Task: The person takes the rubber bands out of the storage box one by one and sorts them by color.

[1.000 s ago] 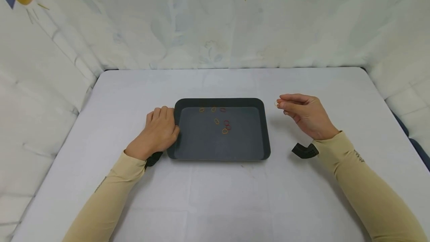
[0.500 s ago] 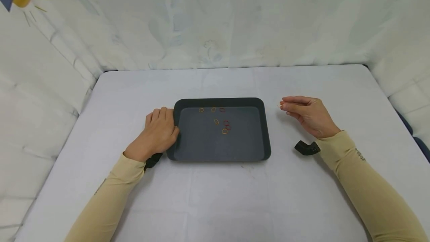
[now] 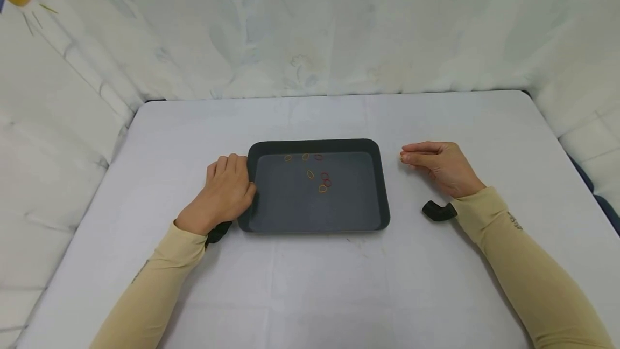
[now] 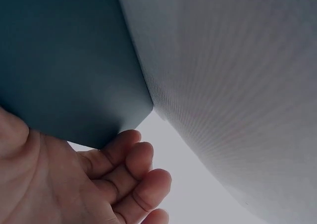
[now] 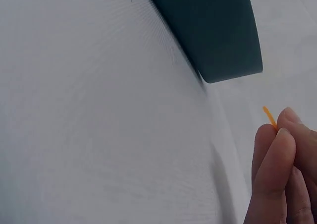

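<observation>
L hand point(image 3: 220, 195) grips tray point(image 3: 286, 209) at its L wall, fingers curled, thumb over rim. R hand point(image 3: 443, 170) pinches orange band point(image 5: 269, 116) btwn thumb & fingertips, off tray's R side twd surface's point(image 3: 329, 284) R edge. Both forearms angle inward, R palm turned L, L knuckles up. Tray: dk grey, rectangular, approx midway btwn surface's L & R edges, w/ 4 yellow-orange loops point(image 3: 322, 192) & 3 red loops point(image 3: 325, 179) inside.
</observation>
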{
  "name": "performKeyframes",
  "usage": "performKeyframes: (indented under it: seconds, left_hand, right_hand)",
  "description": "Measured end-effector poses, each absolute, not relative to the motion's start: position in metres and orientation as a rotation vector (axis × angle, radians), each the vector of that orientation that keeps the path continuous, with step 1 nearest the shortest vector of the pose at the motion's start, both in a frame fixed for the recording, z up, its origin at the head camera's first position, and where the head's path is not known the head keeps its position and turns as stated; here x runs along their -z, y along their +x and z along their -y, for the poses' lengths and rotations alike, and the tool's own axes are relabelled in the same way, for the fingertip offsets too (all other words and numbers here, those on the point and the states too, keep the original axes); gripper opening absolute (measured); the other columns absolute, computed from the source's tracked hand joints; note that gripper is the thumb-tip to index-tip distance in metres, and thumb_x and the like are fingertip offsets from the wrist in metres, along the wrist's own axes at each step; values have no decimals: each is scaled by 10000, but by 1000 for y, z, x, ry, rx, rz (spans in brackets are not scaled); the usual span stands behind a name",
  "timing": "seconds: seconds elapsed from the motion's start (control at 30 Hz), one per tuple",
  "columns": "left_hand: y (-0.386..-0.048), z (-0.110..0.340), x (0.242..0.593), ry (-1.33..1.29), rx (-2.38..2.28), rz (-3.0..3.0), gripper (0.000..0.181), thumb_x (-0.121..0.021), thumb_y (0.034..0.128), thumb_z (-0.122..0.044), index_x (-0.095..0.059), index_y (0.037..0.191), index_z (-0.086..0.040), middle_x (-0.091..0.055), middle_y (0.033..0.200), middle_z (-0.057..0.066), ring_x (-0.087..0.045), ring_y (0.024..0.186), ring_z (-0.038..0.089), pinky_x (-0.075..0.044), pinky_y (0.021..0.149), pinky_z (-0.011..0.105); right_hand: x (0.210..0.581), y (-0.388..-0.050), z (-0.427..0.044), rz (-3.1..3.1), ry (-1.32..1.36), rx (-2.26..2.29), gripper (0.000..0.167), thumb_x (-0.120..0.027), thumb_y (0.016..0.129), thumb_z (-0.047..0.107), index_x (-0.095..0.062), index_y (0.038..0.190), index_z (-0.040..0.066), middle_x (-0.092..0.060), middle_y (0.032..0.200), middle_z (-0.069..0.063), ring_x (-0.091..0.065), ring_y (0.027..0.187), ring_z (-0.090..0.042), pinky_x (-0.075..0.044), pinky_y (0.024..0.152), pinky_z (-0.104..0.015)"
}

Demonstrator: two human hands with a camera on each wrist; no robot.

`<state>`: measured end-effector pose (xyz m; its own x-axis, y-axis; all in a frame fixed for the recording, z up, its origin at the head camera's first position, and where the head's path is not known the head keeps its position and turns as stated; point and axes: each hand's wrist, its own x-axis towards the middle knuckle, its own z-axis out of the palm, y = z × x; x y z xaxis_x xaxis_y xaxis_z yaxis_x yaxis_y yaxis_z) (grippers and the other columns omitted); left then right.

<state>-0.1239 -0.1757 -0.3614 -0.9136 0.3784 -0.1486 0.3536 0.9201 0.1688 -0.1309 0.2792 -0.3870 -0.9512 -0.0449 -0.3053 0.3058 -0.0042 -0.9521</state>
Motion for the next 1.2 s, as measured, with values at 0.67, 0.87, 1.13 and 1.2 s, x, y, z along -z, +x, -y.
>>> performKeyframes:
  seconds: [0.67,0.87,1.13,1.2]
  left_hand:
    - [-123,176,363,559,-215,-2921,299,-363,1019,-158,-430,1184,83,-404,1045,189,-350,1036,386,-291,968,551]
    - [-123,176,361,562,-232,-2919,286,-357,1015,-151,-431,1166,80,-403,1033,186,-351,1031,388,-297,958,555]
    - [-122,177,362,558,-244,-2915,287,-351,1015,-153,-427,1173,74,-403,1033,177,-348,1037,382,-293,971,552]
    - [-123,177,362,559,-240,-2913,290,-350,1015,-156,-425,1180,71,-404,1035,175,-348,1036,379,-293,970,549]
  right_hand:
    - [385,-132,-282,-2420,208,1552,494,-870,832,377,-762,1223,95,-788,972,189,-733,852,-18,-564,829,-179]
    - [381,-132,-282,-2481,187,1447,492,-817,857,493,-770,1230,175,-802,1004,166,-753,916,-4,-521,880,-122]
    - [376,-130,-284,-2470,188,1422,524,-700,927,576,-761,1241,161,-814,1064,80,-779,968,-51,-460,1009,-155]
    - [375,-129,-284,-2487,207,1397,533,-698,917,600,-768,1232,176,-814,1051,99,-777,966,-46,-444,1036,-196]
